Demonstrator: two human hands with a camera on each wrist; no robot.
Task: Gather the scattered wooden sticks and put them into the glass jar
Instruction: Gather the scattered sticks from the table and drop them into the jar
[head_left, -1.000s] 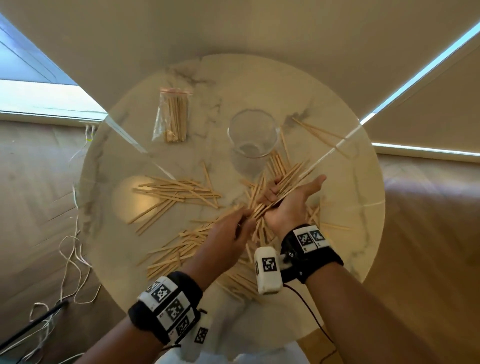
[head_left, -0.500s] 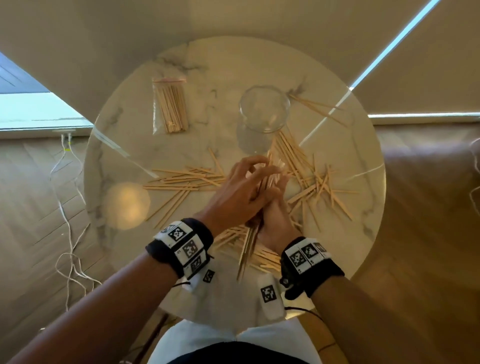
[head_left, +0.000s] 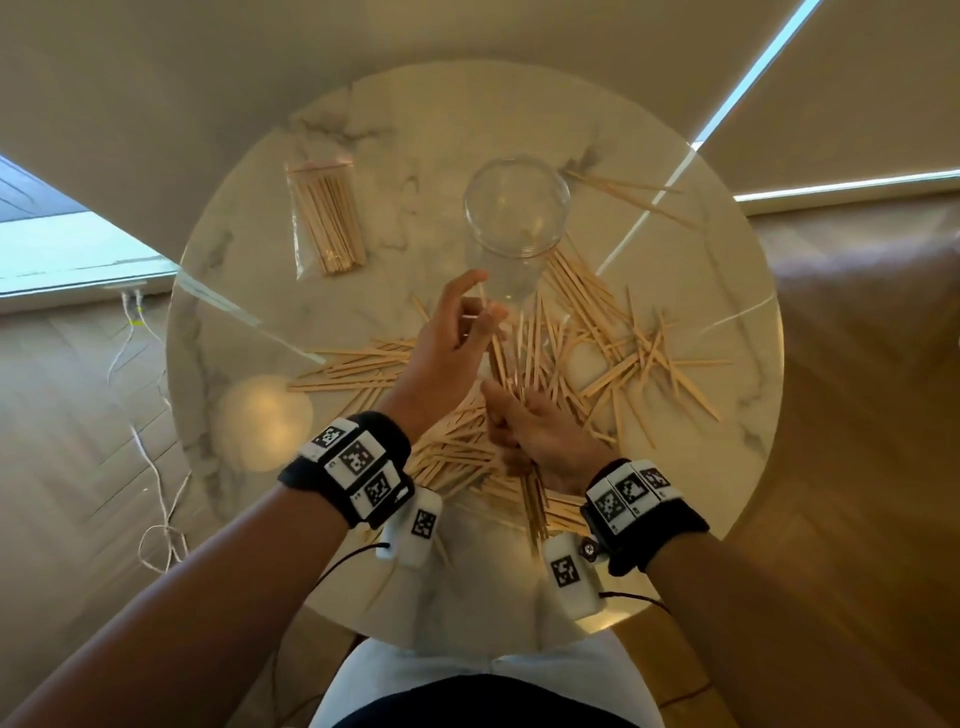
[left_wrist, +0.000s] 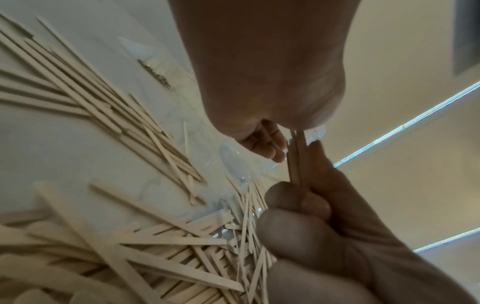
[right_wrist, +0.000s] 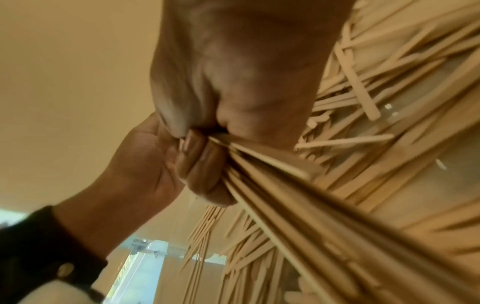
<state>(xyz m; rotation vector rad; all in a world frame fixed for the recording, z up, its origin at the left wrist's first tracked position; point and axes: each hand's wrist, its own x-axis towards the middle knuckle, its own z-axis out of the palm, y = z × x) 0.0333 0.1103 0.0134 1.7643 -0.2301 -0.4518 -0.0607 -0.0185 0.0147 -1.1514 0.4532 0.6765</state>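
The clear glass jar (head_left: 514, 208) stands upright at the back middle of the round marble table (head_left: 727, 415), with nothing inside. My right hand (head_left: 540, 436) is fisted round a bundle of wooden sticks (head_left: 534, 501), just in front of the jar. The same bundle (right_wrist: 285, 195) runs out of the right hand's fist (right_wrist: 233, 72). My left hand (head_left: 447, 343) hovers beside the bundle's far ends, fingers loosely bent and thumb raised near the jar's base. Loose sticks (head_left: 613, 322) lie fanned right of the jar, and more sticks (head_left: 358, 364) lie left of the hands.
A clear plastic bag of sticks (head_left: 327, 218) lies at the back left of the table. A few long sticks (head_left: 623, 192) rest at the back right. White cables (head_left: 150, 441) trail on the wooden floor to the left.
A second ago my right palm lay open under the sticks while the left hand fed them in. Then both hands pressed the bundle together. Now the right fist holds it and the left hand has loosened.
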